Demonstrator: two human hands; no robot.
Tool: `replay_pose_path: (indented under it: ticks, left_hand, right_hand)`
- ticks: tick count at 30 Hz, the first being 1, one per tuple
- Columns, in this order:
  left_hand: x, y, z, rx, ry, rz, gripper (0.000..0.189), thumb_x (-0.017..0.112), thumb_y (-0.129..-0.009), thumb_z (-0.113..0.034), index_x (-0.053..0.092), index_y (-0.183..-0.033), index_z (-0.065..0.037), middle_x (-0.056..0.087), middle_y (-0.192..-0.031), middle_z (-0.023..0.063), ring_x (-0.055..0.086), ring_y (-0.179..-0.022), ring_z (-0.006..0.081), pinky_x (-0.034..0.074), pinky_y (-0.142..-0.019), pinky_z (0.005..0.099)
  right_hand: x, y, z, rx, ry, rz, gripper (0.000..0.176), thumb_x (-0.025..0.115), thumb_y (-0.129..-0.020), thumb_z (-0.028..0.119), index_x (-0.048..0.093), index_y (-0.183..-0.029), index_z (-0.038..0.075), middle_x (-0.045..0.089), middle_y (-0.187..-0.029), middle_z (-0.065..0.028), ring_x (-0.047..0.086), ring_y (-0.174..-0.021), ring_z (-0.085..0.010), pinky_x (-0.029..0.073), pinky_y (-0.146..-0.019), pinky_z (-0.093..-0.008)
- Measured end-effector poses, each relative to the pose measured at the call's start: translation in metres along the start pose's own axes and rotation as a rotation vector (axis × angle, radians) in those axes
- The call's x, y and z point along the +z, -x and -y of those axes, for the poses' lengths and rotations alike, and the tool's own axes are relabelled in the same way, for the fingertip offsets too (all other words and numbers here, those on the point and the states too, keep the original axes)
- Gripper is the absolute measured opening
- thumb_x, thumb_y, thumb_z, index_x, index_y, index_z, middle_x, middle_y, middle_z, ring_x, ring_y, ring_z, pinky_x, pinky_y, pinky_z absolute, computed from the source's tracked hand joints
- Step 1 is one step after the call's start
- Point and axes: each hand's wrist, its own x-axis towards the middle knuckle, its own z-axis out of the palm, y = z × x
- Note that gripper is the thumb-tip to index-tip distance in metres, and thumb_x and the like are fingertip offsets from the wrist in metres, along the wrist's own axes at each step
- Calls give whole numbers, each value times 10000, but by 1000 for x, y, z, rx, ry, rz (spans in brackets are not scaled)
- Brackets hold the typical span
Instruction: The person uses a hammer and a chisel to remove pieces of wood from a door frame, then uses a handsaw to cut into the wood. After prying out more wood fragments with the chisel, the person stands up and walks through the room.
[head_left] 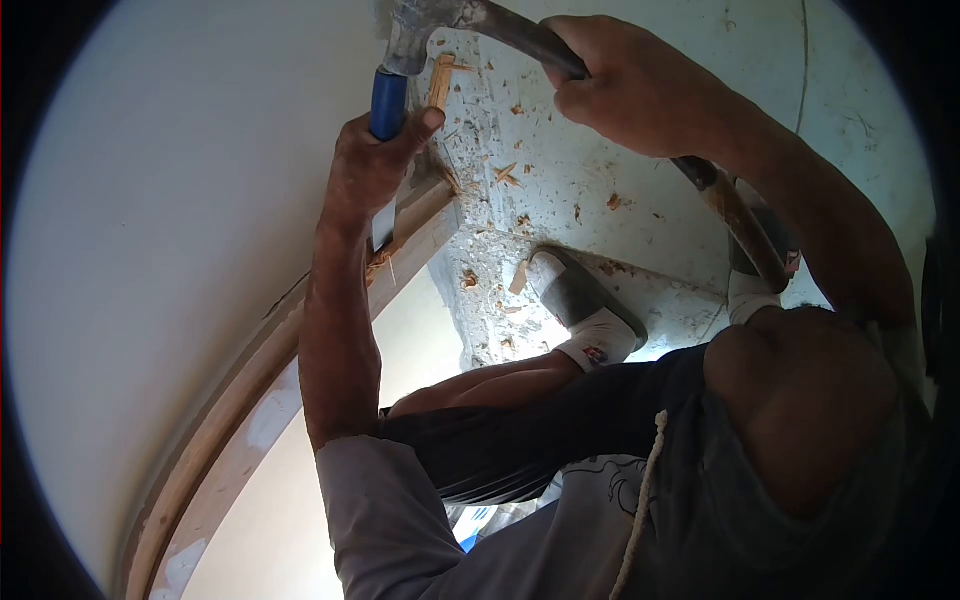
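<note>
My left hand (372,168) is wrapped round the blue handle of a chisel (388,104). Its flat metal blade (383,228) points down at the wooden frame (420,218), where torn wood fibres curl up around the cut. In my right hand (630,90) is a hammer (525,38), gripped partway along its dark shaft, with the worn lower end sticking out below my wrist. The hammer head (407,42) is right at the top of the chisel handle. Beside my left thumb shows a splintered wood strip (441,82).
Wood chips (505,175) lie scattered over the dusty, pale floor (680,220). A pale wall (180,180) runs along the left of the frame. My slippered foot (575,290) rests on the floor near the frame, and my other foot (750,290) is further right.
</note>
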Motion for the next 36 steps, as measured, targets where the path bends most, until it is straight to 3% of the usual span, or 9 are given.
replay_pose_path:
  ticks: [3, 5, 9, 12, 18, 21, 24, 31, 36]
  left_hand:
    - [1, -3, 1, -41, 27, 47, 451, 729, -831, -484, 535, -666, -111, 446, -522, -66, 392, -414, 20, 312, -389, 203]
    - [-4, -4, 1, -110, 47, -1, 445, 727, -837, -471, 526, -665, -113, 438, -523, -68, 384, -414, 16, 309, -387, 202]
    - [-2, -2, 1, -43, 19, -6, 450, 729, -834, -471, 517, -660, -114, 433, -522, -70, 379, -415, 13, 308, -385, 205]
    - [4, -4, 1, -39, 73, 61, 456, 727, -833, -479, 522, -664, -109, 430, -521, -69, 385, -423, 8, 308, -387, 201]
    - [25, 14, -20, -118, -215, 18, 501, 726, -820, -491, 648, -807, 3, 571, -542, 68, 544, -489, 158, 460, -546, 326]
    - [79, 46, -3, 259, -509, 277, 395, 726, -806, -472, 681, -882, -87, 657, -679, 129, 668, -635, 291, 517, -617, 391]
    - [89, 56, -5, 202, -601, 486, 376, 688, -827, -476, 687, -903, -108, 666, -700, 126, 674, -661, 304, 537, -635, 406]
    - [-8, 34, -51, 63, -105, -88, 506, 703, -838, -509, 641, -694, -28, 554, -513, 34, 549, -465, 135, 470, -505, 316]
    - [-37, 40, -52, 38, -25, -178, 565, 674, -832, -572, 616, -658, -37, 556, -545, 32, 555, -522, 130, 467, -530, 316]
  right_hand:
    - [-19, 14, 35, -147, 143, -290, 140, 562, -812, 101, 469, -807, -3, 525, -618, -114, 577, -602, -237, 451, -563, -392]
    - [-69, -3, 47, 418, -737, 329, 112, 557, -816, 85, 469, -794, 18, 533, -621, -94, 555, -534, -200, 436, -497, -363]
    - [-11, -8, 15, 86, -261, -170, 100, 550, -835, 55, 460, -793, 50, 497, -587, -37, 454, -397, -109, 366, -373, -280]
    - [-9, -5, 22, 255, -26, 74, 96, 563, -814, 81, 469, -827, 67, 444, -556, -11, 447, -398, -118, 364, -376, -312]
    - [-6, 11, 0, 359, -282, -16, 96, 570, -817, 112, 487, -831, 67, 482, -551, -16, 444, -351, -111, 364, -324, -284]
    - [-8, 13, -10, 434, -245, -94, 94, 568, -816, 113, 484, -819, 70, 442, -547, 4, 427, -352, -100, 375, -342, -294]
    - [-12, 14, -10, 464, -287, -146, 107, 571, -816, 122, 479, -810, 69, 418, -546, 17, 417, -360, -90, 362, -350, -283]
    - [-3, 13, -6, 383, -309, -148, 128, 574, -820, 144, 475, -804, 65, 412, -547, 22, 408, -361, -84, 339, -353, -266]
    - [3, 20, 0, 391, -299, -119, 92, 555, -829, 106, 478, -811, 59, 419, -541, 16, 398, -349, -82, 334, -337, -275]
